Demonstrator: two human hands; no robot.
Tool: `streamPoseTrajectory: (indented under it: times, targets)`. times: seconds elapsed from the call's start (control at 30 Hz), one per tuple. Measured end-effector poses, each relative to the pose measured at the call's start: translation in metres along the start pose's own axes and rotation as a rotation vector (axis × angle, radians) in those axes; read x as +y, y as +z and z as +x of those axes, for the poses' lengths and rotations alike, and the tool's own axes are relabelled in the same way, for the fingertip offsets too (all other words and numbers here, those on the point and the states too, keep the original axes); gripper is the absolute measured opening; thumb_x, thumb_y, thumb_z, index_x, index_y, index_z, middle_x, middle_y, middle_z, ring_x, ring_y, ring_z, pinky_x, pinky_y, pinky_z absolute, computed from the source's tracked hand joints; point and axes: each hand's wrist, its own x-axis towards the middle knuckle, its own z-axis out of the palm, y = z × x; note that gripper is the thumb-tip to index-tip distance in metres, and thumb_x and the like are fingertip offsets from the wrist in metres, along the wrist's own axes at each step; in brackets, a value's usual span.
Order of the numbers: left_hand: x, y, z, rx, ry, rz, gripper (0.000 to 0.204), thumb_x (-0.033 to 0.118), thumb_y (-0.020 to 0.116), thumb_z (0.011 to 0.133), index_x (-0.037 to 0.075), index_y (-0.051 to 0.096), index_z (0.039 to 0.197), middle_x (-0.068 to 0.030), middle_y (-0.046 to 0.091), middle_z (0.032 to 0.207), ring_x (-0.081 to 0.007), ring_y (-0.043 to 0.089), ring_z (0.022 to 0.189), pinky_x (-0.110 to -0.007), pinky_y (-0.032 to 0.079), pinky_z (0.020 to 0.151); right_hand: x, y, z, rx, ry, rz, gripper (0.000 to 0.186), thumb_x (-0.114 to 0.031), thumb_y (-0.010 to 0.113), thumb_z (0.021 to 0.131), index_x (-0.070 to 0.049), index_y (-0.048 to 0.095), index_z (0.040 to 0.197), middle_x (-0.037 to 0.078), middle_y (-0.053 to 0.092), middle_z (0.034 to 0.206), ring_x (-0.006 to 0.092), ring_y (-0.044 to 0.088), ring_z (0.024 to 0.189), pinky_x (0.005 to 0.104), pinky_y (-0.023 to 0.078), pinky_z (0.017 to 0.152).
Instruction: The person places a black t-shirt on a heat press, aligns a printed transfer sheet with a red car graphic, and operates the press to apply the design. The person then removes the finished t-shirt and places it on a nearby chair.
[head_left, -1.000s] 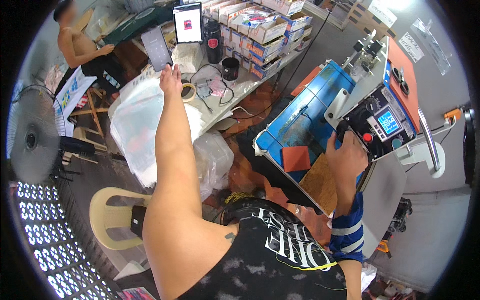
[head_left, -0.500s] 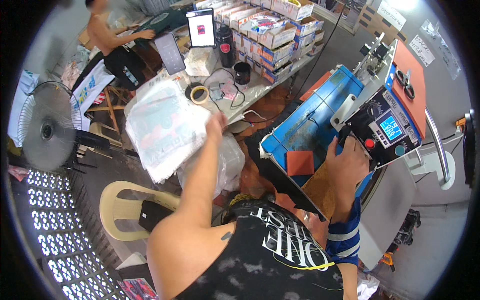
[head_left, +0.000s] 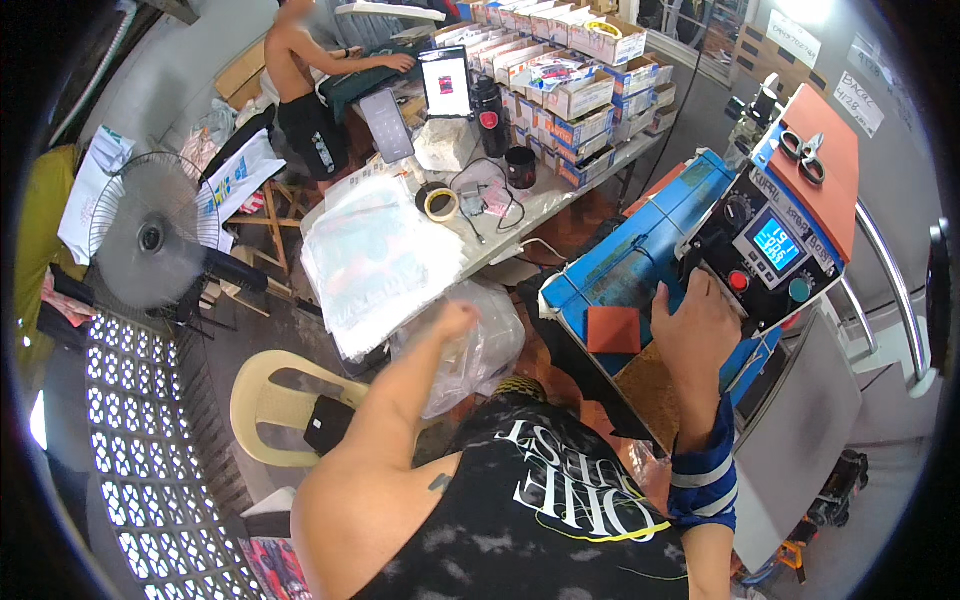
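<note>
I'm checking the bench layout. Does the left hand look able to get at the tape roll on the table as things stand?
Probably yes. The left hand hovers over the stack of bagged garments, and the tape roll lies just past them on the table with nothing between.

Small garment-printing workshop. Heat press (head_left: 790, 240) at right hand (head_left: 700, 330); bagged shirts (head_left: 375, 265) near left hand (head_left: 455, 322); stacked boxes (head_left: 570, 75), tape roll (head_left: 438, 203) on table (head_left: 540, 205) beyond; fan (head_left: 150, 240) further left.
</note>
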Motion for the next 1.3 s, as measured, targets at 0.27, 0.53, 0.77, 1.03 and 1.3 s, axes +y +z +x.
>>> streamPoseTrajectory:
  times: [0.27,0.53,0.77,1.03,1.3]
  targets:
    - [0.087,-0.231,0.098,0.402,0.240,-0.950,0.018,0.016,0.074,0.094,0.008,0.063,0.105,-0.0060,0.064,0.098,-0.0171,0.063,0.085,-0.030,0.054,0.068,-0.012,-0.002,0.002,-0.003,0.005,-0.007,0.032,-0.035,0.076,0.082,-0.008,0.062,0.093,0.011,0.071,0.092,0.0311,0.071,0.081,0.0423,0.056,0.071]
    - [0.148,-0.248,0.156,0.511,0.435,-1.408,0.028,0.006,0.079,0.090,0.007,0.057,0.108,-0.0075,0.067,0.101,-0.0236,0.069,0.089,-0.036,0.058,0.077,-0.019,0.002,0.005,-0.009,0.094,-0.132,0.031,-0.035,0.076,0.084,-0.007,0.067,0.094,0.013,0.073,0.093,0.0347,0.071,0.083,0.0441,0.055,0.073]
    - [0.151,-0.239,0.170,0.760,0.523,-1.408,0.030,-0.010,0.078,0.085,0.001,0.053,0.098,-0.0092,0.065,0.093,-0.0203,0.069,0.078,-0.031,0.062,0.071,-0.029,0.009,0.007,0.063,0.118,-0.224,0.028,-0.030,0.079,0.081,-0.007,0.069,0.092,0.011,0.073,0.093,0.0324,0.071,0.082,0.0437,0.055,0.072]
    - [0.150,-0.236,0.160,0.648,0.608,-1.444,0.033,-0.011,0.076,0.086,0.002,0.051,0.104,-0.0060,0.062,0.091,-0.0180,0.068,0.081,-0.032,0.063,0.075,-0.033,0.014,0.005,0.040,0.186,-0.289,0.032,-0.032,0.079,0.085,-0.006,0.072,0.102,0.013,0.076,0.096,0.0344,0.072,0.082,0.0441,0.055,0.075]
    - [0.149,-0.235,0.155,0.611,0.596,-1.421,0.025,-0.008,0.073,0.090,0.003,0.055,0.104,-0.0065,0.065,0.093,-0.0196,0.068,0.086,-0.034,0.062,0.085,-0.034,0.019,0.006,0.082,0.192,-0.348,0.030,-0.030,0.080,0.084,-0.006,0.073,0.101,0.012,0.077,0.098,0.0324,0.073,0.085,0.0425,0.054,0.075]
